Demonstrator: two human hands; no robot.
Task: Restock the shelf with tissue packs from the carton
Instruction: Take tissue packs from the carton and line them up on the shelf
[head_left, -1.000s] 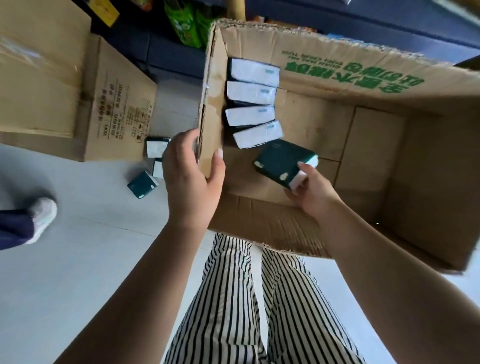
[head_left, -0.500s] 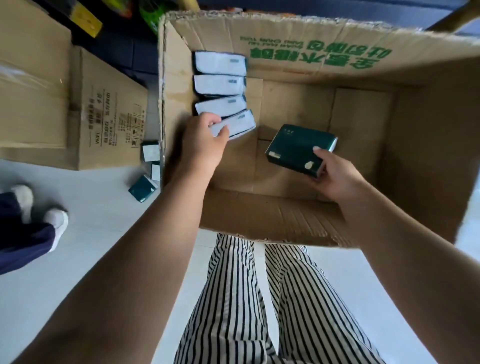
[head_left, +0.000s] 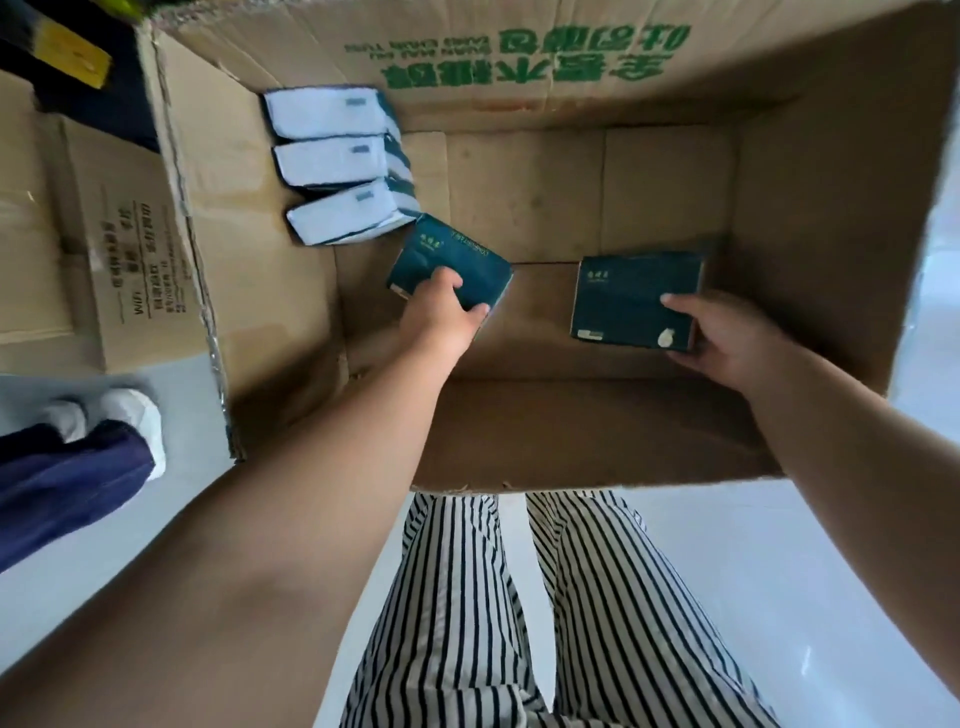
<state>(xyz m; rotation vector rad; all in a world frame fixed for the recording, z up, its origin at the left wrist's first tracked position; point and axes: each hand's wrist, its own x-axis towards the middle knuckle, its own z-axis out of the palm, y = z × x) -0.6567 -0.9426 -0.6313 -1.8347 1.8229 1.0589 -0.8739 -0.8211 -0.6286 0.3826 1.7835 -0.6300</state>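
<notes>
So half a second ago my left hand (head_left: 444, 306) was just reaching the row; now it grips a dark green tissue pack (head_left: 451, 266) inside the big brown cardboard carton (head_left: 810, 218). My right hand (head_left: 727, 338) grips another dark green pack (head_left: 631, 299). Three white-faced packs (head_left: 332, 161) remain far left, so next comes the shelf trip.

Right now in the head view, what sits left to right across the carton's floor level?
Three upright packs by the left wall → pack gripped by the left hand → pack held by the right hand → carton's right wall.
</notes>
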